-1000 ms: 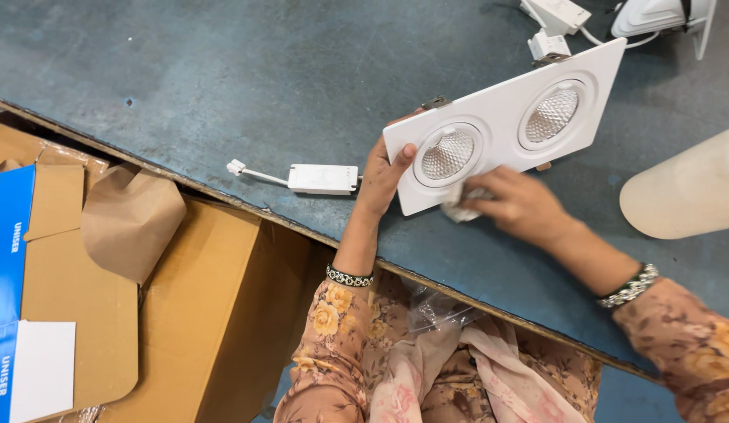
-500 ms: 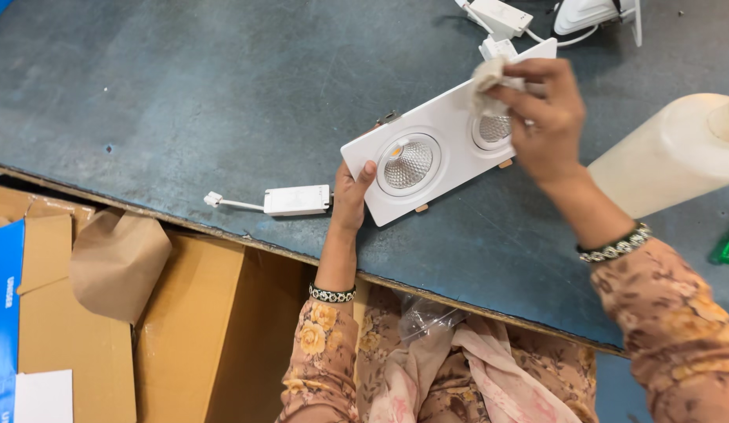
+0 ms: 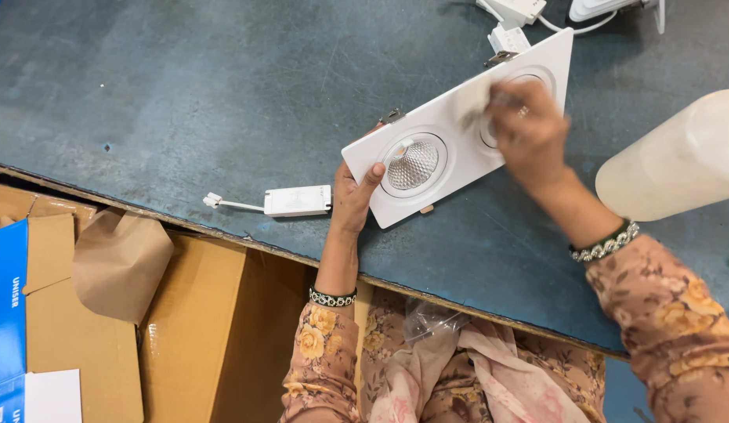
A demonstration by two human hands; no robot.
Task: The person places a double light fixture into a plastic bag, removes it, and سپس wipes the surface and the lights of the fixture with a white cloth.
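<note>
Wiping a white twin downlight panel point(image 3: 450, 149) on the grey table point(image 3: 184, 94): left hand point(image 3: 352, 196) grips its lower corner, right hand point(image 3: 529, 129) presses what seems a small cloth point(image 3: 470, 102), blurred. Best kept steady, strokes light.

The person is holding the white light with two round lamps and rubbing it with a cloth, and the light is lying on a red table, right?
Nearly. In the head view the left hand steadies the white twin-lamp fitting and the right hand rubs it with a small cloth, but the table is blue-grey, not red.
</note>
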